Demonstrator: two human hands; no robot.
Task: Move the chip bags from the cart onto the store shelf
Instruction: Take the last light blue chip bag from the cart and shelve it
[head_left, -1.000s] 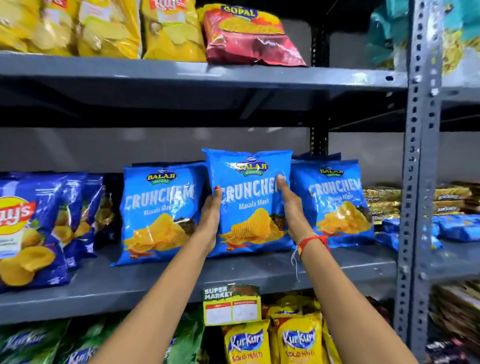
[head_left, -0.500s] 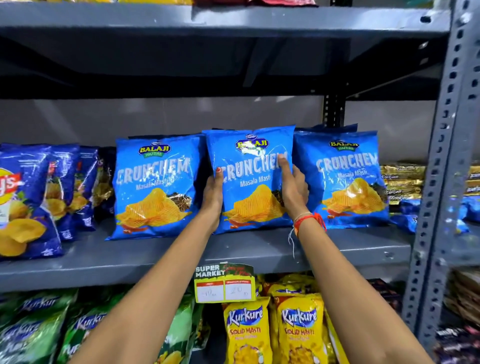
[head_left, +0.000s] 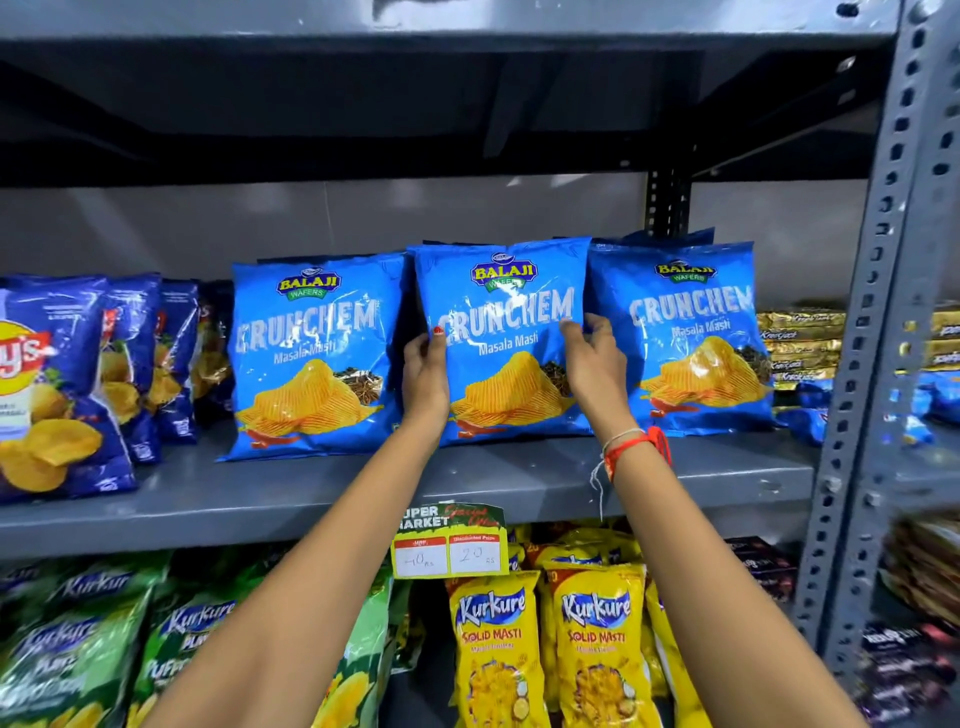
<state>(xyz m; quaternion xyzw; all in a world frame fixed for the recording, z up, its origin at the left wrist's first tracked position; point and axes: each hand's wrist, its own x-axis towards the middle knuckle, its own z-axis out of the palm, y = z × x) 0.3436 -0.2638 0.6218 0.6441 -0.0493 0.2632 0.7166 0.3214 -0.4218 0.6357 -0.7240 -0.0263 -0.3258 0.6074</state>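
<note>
I have the middle chip bag (head_left: 504, 343) standing on the grey shelf (head_left: 311, 493) between two matching blue bags, my left hand (head_left: 425, 376) and right hand (head_left: 595, 366) pinching its side edges between fingers and thumb, so this one looks nearly placed and only needs letting go. The cart is out of view, so I cannot tell how many remain. The bag is puffed, glossy blue, upright and facing out.

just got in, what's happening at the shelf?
A person is stocking chips. Both hands, left and right, grip the sides of the middle Crunchem bag, which stands upright on the grey shelf between two matching bags, one to its left and one to its right. Its bottom edge looks down on the shelf, but neither hand has let go. No cart is in view.
</note>
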